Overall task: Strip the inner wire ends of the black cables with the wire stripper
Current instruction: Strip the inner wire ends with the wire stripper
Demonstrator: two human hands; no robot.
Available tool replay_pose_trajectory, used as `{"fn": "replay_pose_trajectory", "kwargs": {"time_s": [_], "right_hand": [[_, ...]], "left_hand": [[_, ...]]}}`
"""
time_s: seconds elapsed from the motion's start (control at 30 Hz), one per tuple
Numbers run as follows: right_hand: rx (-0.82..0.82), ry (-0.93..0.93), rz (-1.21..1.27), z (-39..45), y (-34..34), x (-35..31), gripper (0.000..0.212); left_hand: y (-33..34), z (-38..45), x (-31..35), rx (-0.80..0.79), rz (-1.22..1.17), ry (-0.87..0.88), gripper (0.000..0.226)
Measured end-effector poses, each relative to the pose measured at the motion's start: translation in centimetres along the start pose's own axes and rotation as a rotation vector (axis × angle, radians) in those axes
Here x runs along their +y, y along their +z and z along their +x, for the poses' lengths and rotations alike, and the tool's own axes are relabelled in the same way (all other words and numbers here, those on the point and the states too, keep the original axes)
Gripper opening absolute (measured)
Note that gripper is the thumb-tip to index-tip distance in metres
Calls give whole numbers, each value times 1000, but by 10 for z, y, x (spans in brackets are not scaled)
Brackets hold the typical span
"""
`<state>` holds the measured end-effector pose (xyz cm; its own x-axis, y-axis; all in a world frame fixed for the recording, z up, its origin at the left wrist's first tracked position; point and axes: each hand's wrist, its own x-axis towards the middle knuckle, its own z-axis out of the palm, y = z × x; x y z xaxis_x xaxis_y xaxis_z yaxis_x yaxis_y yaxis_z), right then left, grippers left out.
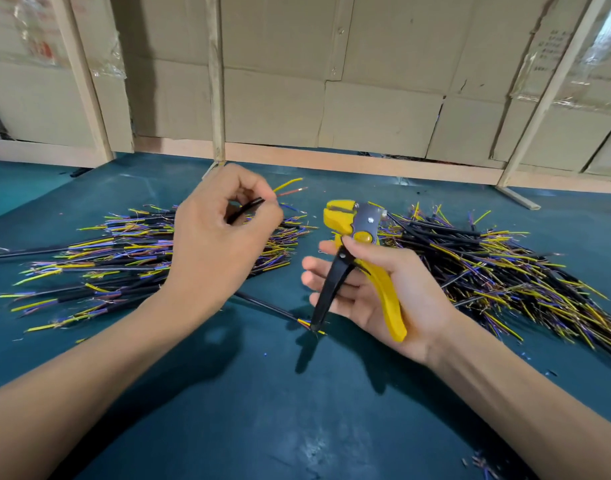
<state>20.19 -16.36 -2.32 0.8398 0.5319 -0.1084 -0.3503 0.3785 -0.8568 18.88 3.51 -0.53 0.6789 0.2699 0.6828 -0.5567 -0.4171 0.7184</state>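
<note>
Nearest, at the front edge of the table (262, 410): bare teal mat, a few insulation crumbs (480, 460) by the front right corner.

Next back, mid-table: right hand (383, 292) wrapped loosely round the wire stripper (361, 258), thumb over the pivot, fingers partly spread under the black handle, yellow handle lying in the palm. Handles apart, head pointing away and up, nothing visibly caught in the head. Just under the black handle, one loose cable (272, 308) lying flat on the mat, coloured ends toward the front.

Left of that: left hand (221, 237) raised, fingers curled, pinching a black cable (245, 209) between thumb and fingertips. Inner wires (290, 188) (one yellow, one reddish) fanning out beyond the fingers, tips near the stripper head but well short of entering it.

Farther back: left pile (106, 258) of cables toward the left edge, right pile (487, 265) toward the right edge; cardboard wall (366, 81) behind.

Likely risks from here: wires splayed too wide, so only one entering the head; wire pushed in too deep, so too much insulation off or strands nicked; loose grip on the handles, so a slip on the squeeze; finished and unfinished cables mixed if dropped on the wrong pile.
</note>
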Motion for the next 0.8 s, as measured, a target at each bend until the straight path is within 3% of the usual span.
{"fn": "replay_pose_trajectory", "kwargs": {"time_s": [0.23,0.4,0.67,0.8], "right_hand": [[-179,-96,-134,-3,9,14,41],[-198,-163,-164,-3,12,19,42],[-202,-157,-147,-2,11,22,20],[-211,-154,-151,-2,11,21,21]], "left_hand": [[-2,1,1,48,-4,27,8],[2,-4,0,-6,-25,71,12],[4,-6,-3,-23,-39,107,13],[7,-9,-4,-38,-56,108,15]]}}
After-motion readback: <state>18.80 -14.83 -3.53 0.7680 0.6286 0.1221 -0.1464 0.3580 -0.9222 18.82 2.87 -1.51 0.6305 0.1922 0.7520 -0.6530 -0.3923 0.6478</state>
